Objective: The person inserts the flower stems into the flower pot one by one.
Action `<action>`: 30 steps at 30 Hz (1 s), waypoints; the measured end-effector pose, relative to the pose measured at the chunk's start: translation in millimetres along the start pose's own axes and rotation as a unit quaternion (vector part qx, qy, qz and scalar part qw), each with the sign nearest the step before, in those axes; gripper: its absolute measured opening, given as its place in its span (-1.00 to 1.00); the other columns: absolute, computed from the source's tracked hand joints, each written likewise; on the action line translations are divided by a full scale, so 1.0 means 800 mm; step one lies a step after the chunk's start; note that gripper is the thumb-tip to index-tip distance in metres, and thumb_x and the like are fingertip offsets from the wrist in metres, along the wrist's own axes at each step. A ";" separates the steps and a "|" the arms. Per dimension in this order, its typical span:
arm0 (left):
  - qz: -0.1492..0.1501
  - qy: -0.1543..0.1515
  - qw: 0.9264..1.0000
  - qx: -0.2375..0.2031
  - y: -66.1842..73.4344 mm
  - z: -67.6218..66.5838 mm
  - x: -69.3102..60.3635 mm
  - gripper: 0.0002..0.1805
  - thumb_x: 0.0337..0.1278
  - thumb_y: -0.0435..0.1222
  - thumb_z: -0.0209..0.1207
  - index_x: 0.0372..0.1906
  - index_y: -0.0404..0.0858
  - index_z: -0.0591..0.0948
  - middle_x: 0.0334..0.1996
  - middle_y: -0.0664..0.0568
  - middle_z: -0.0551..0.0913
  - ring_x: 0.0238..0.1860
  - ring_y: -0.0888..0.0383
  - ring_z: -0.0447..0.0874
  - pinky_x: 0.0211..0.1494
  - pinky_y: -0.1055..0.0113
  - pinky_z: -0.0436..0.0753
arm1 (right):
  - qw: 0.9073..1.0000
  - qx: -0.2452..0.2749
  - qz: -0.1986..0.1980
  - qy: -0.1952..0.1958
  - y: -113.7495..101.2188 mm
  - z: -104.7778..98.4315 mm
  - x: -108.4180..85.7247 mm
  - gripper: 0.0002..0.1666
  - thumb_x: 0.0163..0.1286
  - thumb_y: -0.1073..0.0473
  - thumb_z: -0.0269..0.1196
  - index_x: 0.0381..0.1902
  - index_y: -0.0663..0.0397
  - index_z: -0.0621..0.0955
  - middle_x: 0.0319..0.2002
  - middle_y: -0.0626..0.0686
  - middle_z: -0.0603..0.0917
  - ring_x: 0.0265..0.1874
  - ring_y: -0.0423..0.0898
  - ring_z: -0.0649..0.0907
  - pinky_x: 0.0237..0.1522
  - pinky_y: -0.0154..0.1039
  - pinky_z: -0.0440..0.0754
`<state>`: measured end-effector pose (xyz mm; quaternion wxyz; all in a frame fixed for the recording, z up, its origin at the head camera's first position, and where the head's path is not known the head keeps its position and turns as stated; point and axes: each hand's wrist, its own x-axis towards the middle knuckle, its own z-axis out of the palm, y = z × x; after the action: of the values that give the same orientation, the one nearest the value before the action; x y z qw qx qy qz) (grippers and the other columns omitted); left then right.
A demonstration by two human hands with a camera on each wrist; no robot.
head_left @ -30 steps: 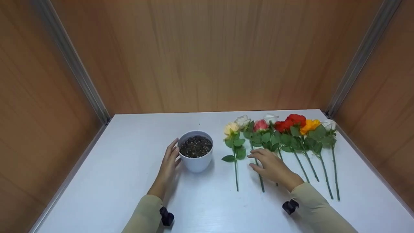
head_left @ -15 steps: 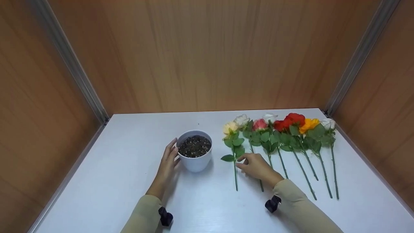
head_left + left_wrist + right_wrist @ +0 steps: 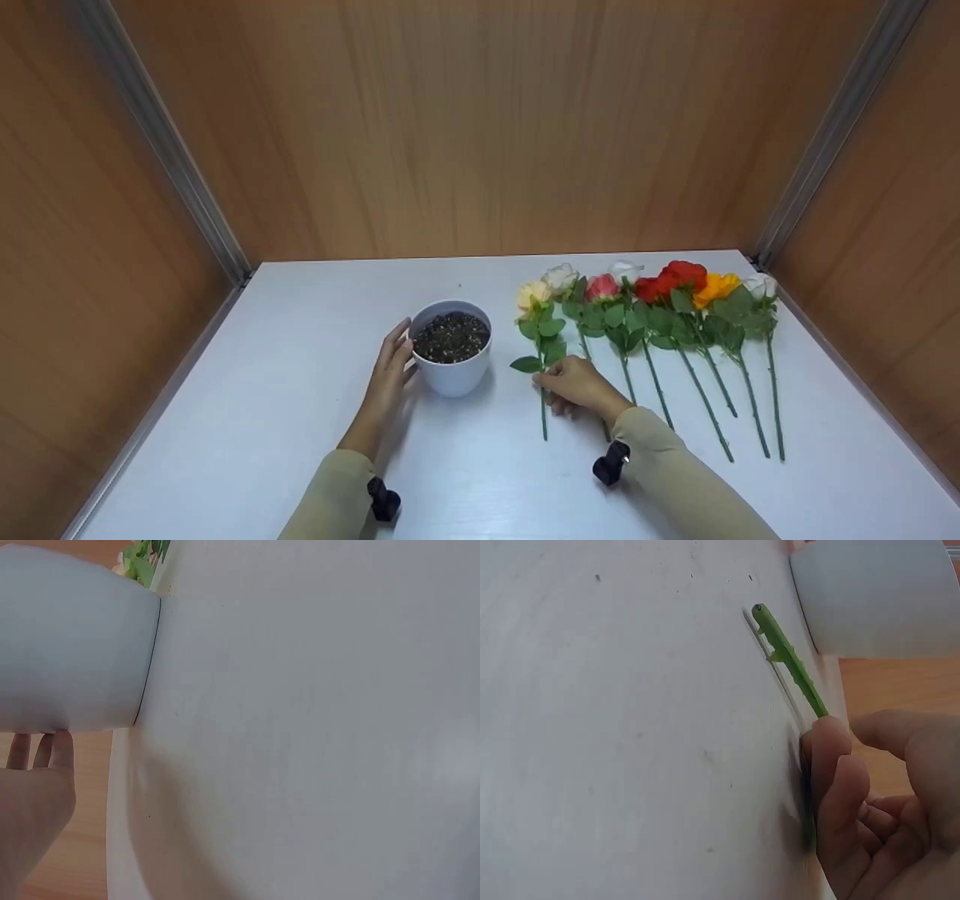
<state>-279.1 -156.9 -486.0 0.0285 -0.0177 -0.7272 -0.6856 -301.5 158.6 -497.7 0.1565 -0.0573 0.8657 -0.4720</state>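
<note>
A white pot (image 3: 453,375) filled with dark soil (image 3: 451,337) stands upright on the table. My left hand (image 3: 385,386) rests against its left side, fingers nearly straight; the left wrist view shows the fingertips touching the pot wall (image 3: 75,645). To the right of the pot, my right hand (image 3: 581,386) pinches the green stem (image 3: 544,420) of the pale yellow rose (image 3: 534,295), just below its leaves. In the right wrist view the stem's cut end (image 3: 787,652) sticks out past the curled fingers of my right hand (image 3: 870,795).
Right of the yellow rose lie several more roses in a row: white (image 3: 560,278), pink (image 3: 602,287), red (image 3: 682,277), orange (image 3: 717,289) and another white (image 3: 760,286). Wooden panels (image 3: 480,135) enclose the white table (image 3: 225,420) at the back and both sides.
My right hand has moved left from above the neighbouring stems to the yellow rose, and its fingers have closed on that stem. My left hand has stayed at the pot.
</note>
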 end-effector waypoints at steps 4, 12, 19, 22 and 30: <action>0.003 -0.005 1.000 -0.001 -0.002 -0.001 0.000 -0.41 0.61 0.00 -0.21 0.59 -0.04 0.10 0.56 -0.08 0.06 0.54 -0.15 0.01 0.50 -0.11 0.23 | 0.999 0.041 0.001 -0.001 0.001 0.001 0.002 -0.72 0.46 0.12 0.25 -0.36 0.25 0.64 -0.62 0.09 0.65 -0.72 -0.16 0.64 -0.70 -0.35 0.60; 0.010 -0.009 1.000 -0.002 -0.003 -0.001 -0.001 -0.42 0.62 -0.01 -0.21 0.59 -0.02 0.10 0.55 -0.14 0.06 0.53 -0.19 0.04 0.50 -0.12 0.21 | 0.997 0.082 -0.001 0.014 -0.010 0.000 0.003 -0.81 0.46 0.18 0.21 -0.26 0.23 0.57 -0.55 0.12 0.65 -0.65 -0.12 0.66 -0.59 -0.26 0.70; 0.009 -0.008 1.000 -0.002 -0.001 -0.001 -0.001 -0.42 0.62 -0.02 -0.20 0.58 -0.04 0.10 0.56 -0.10 0.07 0.55 -0.14 -0.02 0.50 -0.10 0.23 | 0.997 0.061 -0.046 0.017 -0.023 -0.006 0.003 -0.82 0.48 0.15 0.22 -0.22 0.20 0.58 -0.55 0.10 0.68 -0.61 -0.11 0.68 -0.52 -0.20 0.72; 0.011 -0.006 1.000 -0.002 -0.003 -0.001 0.000 -0.41 0.62 -0.03 -0.21 0.59 -0.08 0.10 0.55 -0.16 0.07 0.53 -0.21 0.03 0.49 -0.12 0.23 | 0.997 0.058 -0.053 0.014 -0.029 -0.008 0.002 -0.82 0.48 0.15 0.23 -0.19 0.20 0.59 -0.51 0.10 0.68 -0.59 -0.11 0.69 -0.47 -0.18 0.75; 0.006 -0.004 1.000 0.008 -0.003 -0.001 -0.001 -0.40 0.61 -0.01 -0.21 0.59 -0.05 0.09 0.55 -0.18 0.08 0.50 -0.27 0.11 0.49 -0.15 0.21 | 0.995 0.053 -0.079 0.010 -0.049 -0.016 -0.001 -0.82 0.47 0.13 0.26 -0.14 0.15 0.62 -0.43 0.10 0.68 -0.50 -0.08 0.70 -0.42 -0.18 0.77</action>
<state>-278.7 -158.2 -488.1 0.0303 -0.0245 -0.7327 -0.6794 -306.5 147.5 -458.6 0.1125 -0.1124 0.8338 -0.5286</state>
